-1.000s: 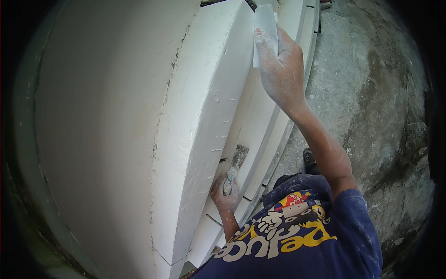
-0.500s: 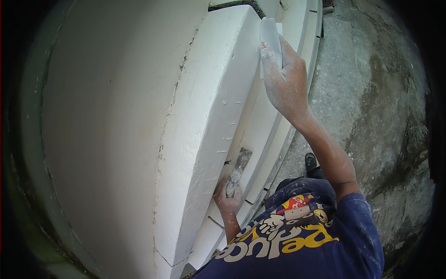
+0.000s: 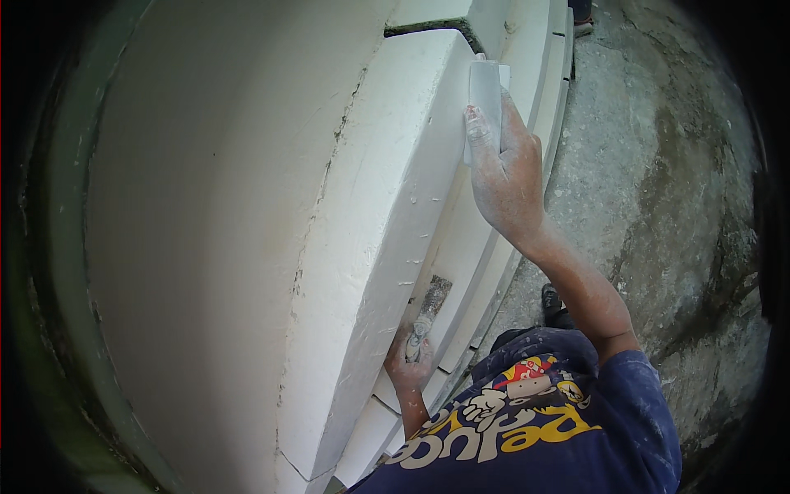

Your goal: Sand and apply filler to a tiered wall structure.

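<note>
My right hand (image 3: 512,185), dusted white, is closed around a pale sanding block (image 3: 485,95). It presses the block against the side of the white ledge (image 3: 387,239) close to its upper corner. The thumb lies along the block's near face. Lower down, beside the ledge's side face, my left hand (image 3: 411,366) grips a putty knife (image 3: 422,329) by its handle. The knife's plaster-smeared blade points up and away from me. Small chips and rough marks run along the ledge's side face.
A rough crack (image 3: 327,169) runs where the ledge meets the pale wall (image 3: 197,247). A dark gap separates this ledge from another white block (image 3: 428,10) beyond. Stepped white mouldings lie to the right, then a stained concrete floor (image 3: 609,156). Someone's foot (image 3: 583,29) shows at the top.
The whole view has shifted slightly, so everything sits lower in the picture. My right hand keeps the block against the ledge, and my left hand still holds the putty knife.
</note>
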Tool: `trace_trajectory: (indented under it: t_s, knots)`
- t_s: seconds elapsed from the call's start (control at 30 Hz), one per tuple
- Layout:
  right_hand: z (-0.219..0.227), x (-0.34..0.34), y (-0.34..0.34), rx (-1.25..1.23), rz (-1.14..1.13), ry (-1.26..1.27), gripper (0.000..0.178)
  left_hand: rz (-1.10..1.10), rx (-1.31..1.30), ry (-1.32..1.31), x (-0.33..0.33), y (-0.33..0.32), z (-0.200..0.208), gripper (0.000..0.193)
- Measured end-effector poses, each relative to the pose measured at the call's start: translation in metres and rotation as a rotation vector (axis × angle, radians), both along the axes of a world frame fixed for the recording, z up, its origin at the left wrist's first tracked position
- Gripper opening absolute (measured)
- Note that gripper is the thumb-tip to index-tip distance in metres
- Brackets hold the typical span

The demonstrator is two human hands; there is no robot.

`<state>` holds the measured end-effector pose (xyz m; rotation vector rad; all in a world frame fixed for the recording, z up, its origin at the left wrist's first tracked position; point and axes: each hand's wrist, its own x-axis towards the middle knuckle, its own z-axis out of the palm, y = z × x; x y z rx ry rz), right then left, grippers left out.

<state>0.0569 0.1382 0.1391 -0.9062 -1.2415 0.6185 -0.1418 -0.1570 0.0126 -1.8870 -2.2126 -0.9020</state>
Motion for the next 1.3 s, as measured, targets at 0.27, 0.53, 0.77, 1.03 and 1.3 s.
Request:
trace_trajectory:
  t_s: [0.27,0.53,0.77,1.03,1.3]
  knots:
    - [0.004,0.018,-0.002,-0.078,0.139,-0.015,0.046,0.012,-0.015,-0.002,-0.001,0.002,-0.003,0.03]
    - [0.011,0.018,0.0,-0.256,0.28,0.104,0.046,-0.008,0.009,0.027,0.0,0.003,-0.003,0.031]
    - [0.023,0.03,-0.001,-0.239,0.334,0.078,0.047,-0.001,-0.018,-0.028,0.005,0.003,0.002,0.03]
    - [0.002,0.02,0.014,-0.073,0.154,-0.001,0.045,0.0,-0.022,-0.013,0.001,0.001,0.001,0.031]
    - [-0.029,0.0,-0.018,0.374,-0.198,-0.373,0.055,-0.022,0.024,0.008,-0.003,0.002,-0.003,0.029]
